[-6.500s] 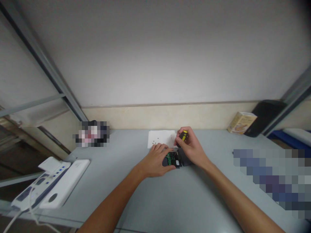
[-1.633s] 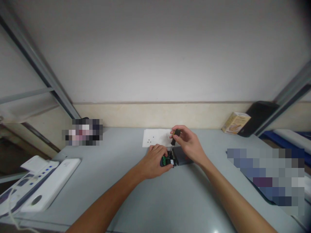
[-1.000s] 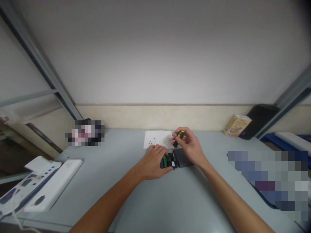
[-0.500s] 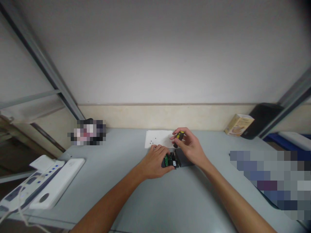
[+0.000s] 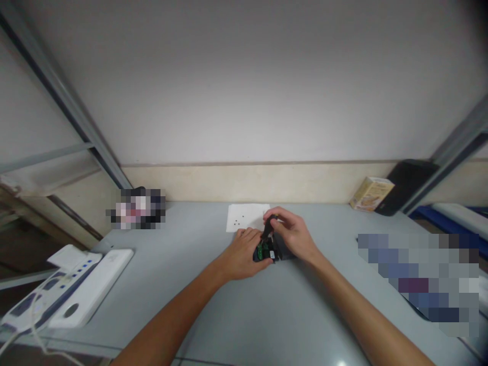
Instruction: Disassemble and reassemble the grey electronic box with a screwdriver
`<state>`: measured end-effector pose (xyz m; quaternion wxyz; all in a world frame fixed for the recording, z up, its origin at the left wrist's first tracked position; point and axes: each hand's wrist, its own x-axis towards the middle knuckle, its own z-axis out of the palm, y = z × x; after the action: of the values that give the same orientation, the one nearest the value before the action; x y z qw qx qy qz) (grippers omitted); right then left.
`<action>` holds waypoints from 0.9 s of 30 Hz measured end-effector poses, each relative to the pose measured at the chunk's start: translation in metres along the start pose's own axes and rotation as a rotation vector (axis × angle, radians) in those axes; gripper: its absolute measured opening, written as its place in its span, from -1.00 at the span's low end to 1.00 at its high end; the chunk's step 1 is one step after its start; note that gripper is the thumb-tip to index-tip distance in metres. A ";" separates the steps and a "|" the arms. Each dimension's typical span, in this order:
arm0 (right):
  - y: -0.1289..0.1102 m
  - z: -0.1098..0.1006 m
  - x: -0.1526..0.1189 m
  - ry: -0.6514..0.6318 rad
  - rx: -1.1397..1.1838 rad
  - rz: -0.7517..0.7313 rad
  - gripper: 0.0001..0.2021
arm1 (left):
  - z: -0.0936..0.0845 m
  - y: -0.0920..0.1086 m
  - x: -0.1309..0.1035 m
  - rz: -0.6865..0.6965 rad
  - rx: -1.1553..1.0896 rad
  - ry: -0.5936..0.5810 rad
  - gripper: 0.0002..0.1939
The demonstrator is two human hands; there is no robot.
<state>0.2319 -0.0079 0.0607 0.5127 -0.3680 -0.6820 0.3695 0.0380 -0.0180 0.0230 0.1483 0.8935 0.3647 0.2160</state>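
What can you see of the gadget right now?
The small gadget lies open on the grey table, dark and plastic-looking, showing a green circuit board and white label. The left hand holds it from the left. The screwdriver in the right hand points down at it; whether the tip touches is hidden.

Left hand [image 5: 243, 256] holding black circuit device [image 5: 264, 250], right hand [image 5: 293, 234] gripping, apparently, a screwdriver [image 5: 269, 227]; white paper [image 5: 248, 215] behind
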 end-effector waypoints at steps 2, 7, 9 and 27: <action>-0.001 0.001 0.000 0.052 0.024 0.002 -0.83 | 0.000 -0.001 0.000 0.006 0.002 0.003 -0.58; -0.008 -0.011 0.002 0.160 0.034 -0.072 -0.84 | -0.004 0.000 0.000 0.023 -0.009 -0.008 -0.65; -0.008 -0.015 0.002 0.181 -0.023 -0.096 -0.84 | -0.004 0.001 0.000 0.012 -0.008 -0.009 -0.65; -0.013 -0.014 0.000 0.107 -0.203 -0.137 -0.85 | -0.002 0.001 -0.001 -0.007 -0.026 -0.012 -0.66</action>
<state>0.2438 -0.0120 0.0745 0.5324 -0.3897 -0.7111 0.2428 0.0366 -0.0188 0.0250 0.1629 0.8916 0.3640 0.2148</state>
